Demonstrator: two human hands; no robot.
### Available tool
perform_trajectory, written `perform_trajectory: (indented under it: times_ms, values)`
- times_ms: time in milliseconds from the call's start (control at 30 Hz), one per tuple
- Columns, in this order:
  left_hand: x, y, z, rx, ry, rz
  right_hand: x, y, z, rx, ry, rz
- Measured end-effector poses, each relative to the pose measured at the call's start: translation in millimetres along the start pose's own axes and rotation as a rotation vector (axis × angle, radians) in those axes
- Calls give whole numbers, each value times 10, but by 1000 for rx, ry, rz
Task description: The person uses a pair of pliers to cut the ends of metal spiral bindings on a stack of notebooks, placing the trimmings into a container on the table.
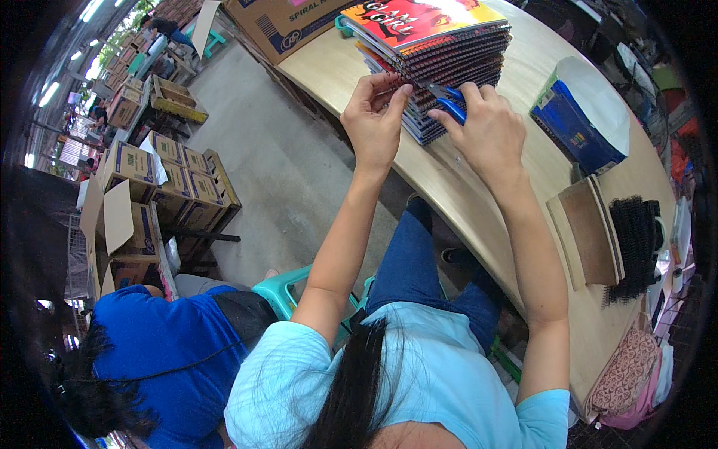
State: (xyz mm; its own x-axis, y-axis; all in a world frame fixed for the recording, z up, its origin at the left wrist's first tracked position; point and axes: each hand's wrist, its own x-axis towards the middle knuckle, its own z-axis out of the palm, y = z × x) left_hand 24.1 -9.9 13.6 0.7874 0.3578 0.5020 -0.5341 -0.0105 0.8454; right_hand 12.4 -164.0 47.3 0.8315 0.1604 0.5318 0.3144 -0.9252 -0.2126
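A tall stack of spiral notebooks (456,56) with black wire coils stands on the table, its top cover red, orange and yellow. My right hand (490,135) is closed round the blue handles of a small pair of pliers (451,105). Their metal jaws point left, against the coil edges on the near side of the stack. My left hand (374,120) is at the stack's near left corner, thumb and forefinger drawn together beside the jaws. Whatever lies between those fingertips is too small to make out.
The pale wooden table (523,217) curves along my right. On it are a blue box (576,127), brown boards (591,232) and black coils (632,247). A carton (280,30) stands behind the stack. To my left a person in blue (172,352) sits near stacked cartons (176,183).
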Motion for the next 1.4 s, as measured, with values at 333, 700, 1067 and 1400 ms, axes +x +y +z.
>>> perform_trajectory:
  times_ms: [333, 700, 1067, 1400]
  values:
    - [14, -57, -9, 42, 0, 55, 7, -30, -32, -36, -3, 34]
    - [0, -46, 0, 11, 13, 46, 24, -18, -40, -30, -31, 25]
    - [-21, 8, 7, 38, 0, 18, 16, 58, -10, 89, -84, 64]
    - [-53, 9, 32, 102, 15, 85, -75, -23, -60, 55, 76, -11]
